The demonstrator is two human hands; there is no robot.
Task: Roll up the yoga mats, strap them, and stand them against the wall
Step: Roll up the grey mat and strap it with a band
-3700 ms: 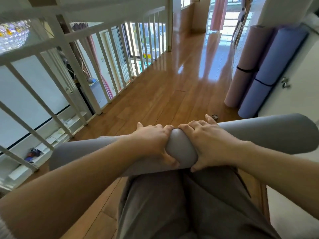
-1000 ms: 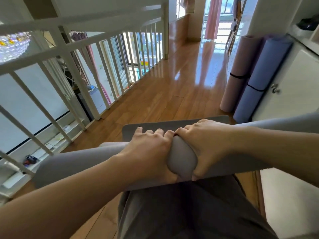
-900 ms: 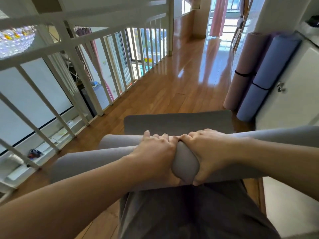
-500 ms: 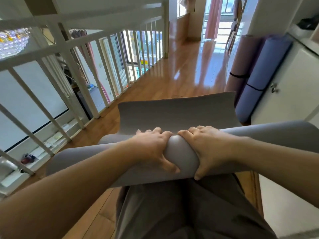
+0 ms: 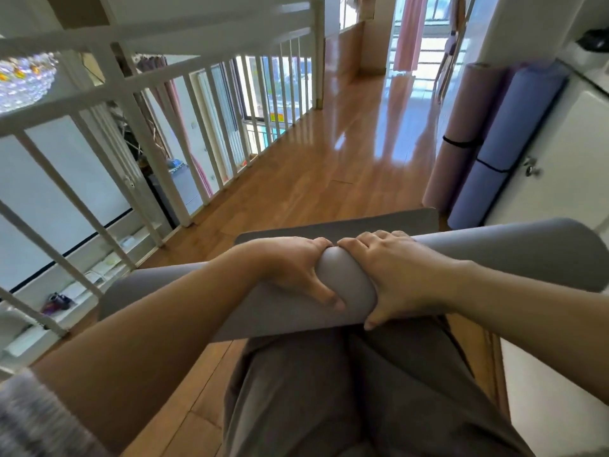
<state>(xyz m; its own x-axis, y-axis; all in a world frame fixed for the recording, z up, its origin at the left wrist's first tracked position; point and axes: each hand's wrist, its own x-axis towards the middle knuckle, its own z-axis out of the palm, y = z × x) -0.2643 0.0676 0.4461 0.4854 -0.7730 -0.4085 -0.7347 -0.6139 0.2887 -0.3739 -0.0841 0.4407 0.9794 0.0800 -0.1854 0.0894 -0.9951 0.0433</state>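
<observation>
Head view, looking down over the person's lap. A grey yoga mat (image 5: 514,255), rolled for most of its length, lies crosswise above the grey trousers (image 5: 329,390), its ends reaching out past both forearms. The left hand (image 5: 293,268) and the right hand (image 5: 398,275) grip the roll at its middle, side by side and almost touching; on each, the fingers curl over the top of the roll and the thumb presses its near side. The unrolled end of the mat (image 5: 336,227) shows as a flat grey flap just beyond the hands, above the wooden floor (image 5: 313,179). At right, a pink rolled mat (image 5: 461,127) and a blue rolled mat (image 5: 514,127) stand upright, touching each other, each bound by a dark strap, with the blue one against a white cabinet (image 5: 566,179). A white railing (image 5: 148,94) borders the floor at left.
</observation>
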